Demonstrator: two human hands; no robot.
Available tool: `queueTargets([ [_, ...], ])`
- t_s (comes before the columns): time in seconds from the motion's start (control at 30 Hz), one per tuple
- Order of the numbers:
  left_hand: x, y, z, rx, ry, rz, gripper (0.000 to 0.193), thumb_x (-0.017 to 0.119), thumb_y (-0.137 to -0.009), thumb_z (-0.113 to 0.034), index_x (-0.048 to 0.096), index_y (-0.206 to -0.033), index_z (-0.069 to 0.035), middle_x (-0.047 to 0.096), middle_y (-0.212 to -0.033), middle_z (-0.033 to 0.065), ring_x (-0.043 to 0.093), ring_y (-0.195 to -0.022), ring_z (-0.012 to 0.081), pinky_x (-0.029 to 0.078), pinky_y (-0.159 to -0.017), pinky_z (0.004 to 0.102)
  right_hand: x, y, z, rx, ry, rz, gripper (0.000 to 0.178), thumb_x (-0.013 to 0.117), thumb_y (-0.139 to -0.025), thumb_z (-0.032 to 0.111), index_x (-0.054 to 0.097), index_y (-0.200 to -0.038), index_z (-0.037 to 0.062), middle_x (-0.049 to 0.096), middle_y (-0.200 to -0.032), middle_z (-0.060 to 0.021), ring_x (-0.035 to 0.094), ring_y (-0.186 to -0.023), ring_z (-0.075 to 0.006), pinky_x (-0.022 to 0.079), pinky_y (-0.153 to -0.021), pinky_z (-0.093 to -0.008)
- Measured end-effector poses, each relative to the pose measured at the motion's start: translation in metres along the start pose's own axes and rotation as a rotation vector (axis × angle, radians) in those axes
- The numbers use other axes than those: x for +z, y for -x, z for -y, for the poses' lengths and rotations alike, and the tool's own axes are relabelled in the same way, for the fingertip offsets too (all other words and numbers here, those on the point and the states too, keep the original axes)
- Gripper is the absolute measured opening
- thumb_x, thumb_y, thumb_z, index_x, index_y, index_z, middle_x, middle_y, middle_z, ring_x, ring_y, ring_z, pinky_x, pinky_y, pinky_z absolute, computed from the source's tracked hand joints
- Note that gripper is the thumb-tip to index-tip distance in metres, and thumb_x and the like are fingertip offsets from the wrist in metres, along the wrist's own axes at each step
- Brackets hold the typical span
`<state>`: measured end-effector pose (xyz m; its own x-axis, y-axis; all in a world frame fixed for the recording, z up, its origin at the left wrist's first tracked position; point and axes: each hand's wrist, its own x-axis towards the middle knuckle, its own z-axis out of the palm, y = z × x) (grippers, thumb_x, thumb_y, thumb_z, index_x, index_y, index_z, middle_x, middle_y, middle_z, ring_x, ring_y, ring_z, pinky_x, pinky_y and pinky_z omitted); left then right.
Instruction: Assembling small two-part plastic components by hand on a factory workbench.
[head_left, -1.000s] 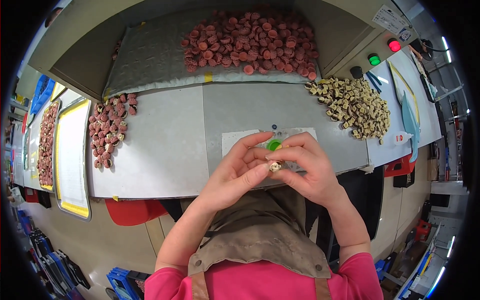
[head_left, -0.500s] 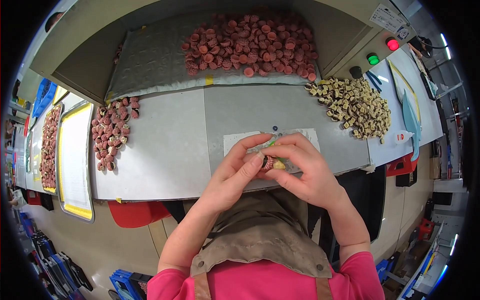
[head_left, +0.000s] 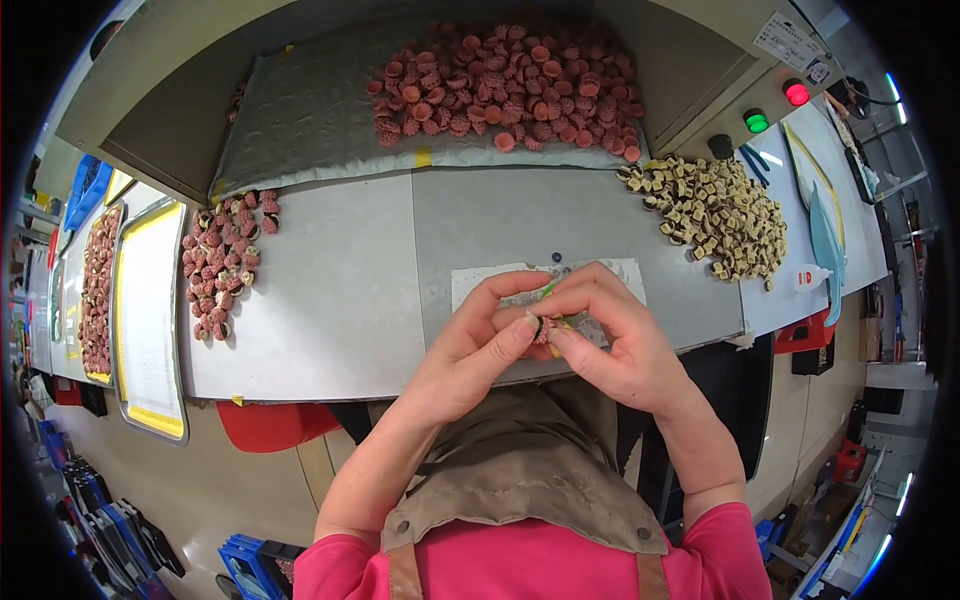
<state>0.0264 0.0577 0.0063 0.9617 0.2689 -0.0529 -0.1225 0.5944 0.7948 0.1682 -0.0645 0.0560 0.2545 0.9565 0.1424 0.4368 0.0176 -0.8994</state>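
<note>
1. An uneven squeeze, I judged, could have dented the pink raspberry-textured piece (head_left: 543, 332) or sent it slipping onto the desk (head_left: 320, 270).
2. Left grip (head_left: 474, 345) and right grip (head_left: 622, 352) both pinched it, thumbs against fingers.
3. It lay between their fingertips; the pink cups (head_left: 510, 90) sat ahead of both, the cream-and-dark pieces (head_left: 722, 220) ahead and rightward.

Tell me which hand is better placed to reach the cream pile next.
Probably the right hand: it is nearer the cream pile, while the left hand is farther left. Both touch the pink piece, though.
</note>
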Motion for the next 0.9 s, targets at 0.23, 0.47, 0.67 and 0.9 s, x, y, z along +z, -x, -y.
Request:
queueTargets([
  [0.23, 0.009, 0.015, -0.004, 0.031, 0.018, -0.075, 0.042, 0.057, -0.095, -0.018, 0.042, -0.132, -0.004, 0.062, -0.109, 0.008, 0.06, -0.102, 0.0167, 0.048, -0.089, 0.0326, 0.002, 0.008, 0.002, 0.041, 0.049, -0.073, 0.026, 0.06, -0.083, 0.003, 0.06, -0.109, 0.0017, 0.056, -0.108, -0.0098, 0.054, -0.1, -0.0218, 0.042, -0.09, -0.0314],
  [0.47, -0.08, 0.06, -0.061, 0.426, -1.755, -0.43, 0.022, 0.066, -0.079, -0.008, 0.061, -0.101, -0.006, 0.062, -0.104, 0.0097, 0.058, -0.101, 0.0281, 0.046, -0.09, 0.0378, -0.064, 0.048, -0.033, 0.17, 0.026, -0.447, 0.033, 0.056, -0.09, 0.006, 0.052, -0.123, 0.0014, 0.055, -0.115, -0.0063, 0.053, -0.102, -0.0155, 0.04, -0.093, -0.0288],
  [0.67, -0.136, 0.057, -0.112, 0.571, -2.244, -0.564, 0.017, 0.063, -0.077, -0.012, 0.062, -0.094, -0.013, 0.057, -0.113, 0.0071, 0.049, -0.115, 0.0307, 0.035, -0.098, 0.0462, -0.095, 0.068, -0.048, 0.238, 0.036, -0.539, 0.031, 0.052, -0.095, 0.006, 0.05, -0.126, 0.0012, 0.057, -0.115, -0.0045, 0.055, -0.101, -0.0133, 0.042, -0.093, -0.0266],
  [0.9, -0.074, -0.05, -0.094, 0.736, -2.062, -0.456, 0.023, 0.064, -0.081, -0.013, 0.062, -0.104, -0.013, 0.058, -0.108, 0.0067, 0.051, -0.111, 0.0289, 0.038, -0.093, 0.0439, -0.103, 0.056, -0.05, 0.252, 0.159, -0.474, 0.024, 0.056, -0.092, 0.004, 0.056, -0.115, 0.0019, 0.058, -0.105, -0.0025, 0.056, -0.097, -0.0112, 0.043, -0.087, -0.0257],
])
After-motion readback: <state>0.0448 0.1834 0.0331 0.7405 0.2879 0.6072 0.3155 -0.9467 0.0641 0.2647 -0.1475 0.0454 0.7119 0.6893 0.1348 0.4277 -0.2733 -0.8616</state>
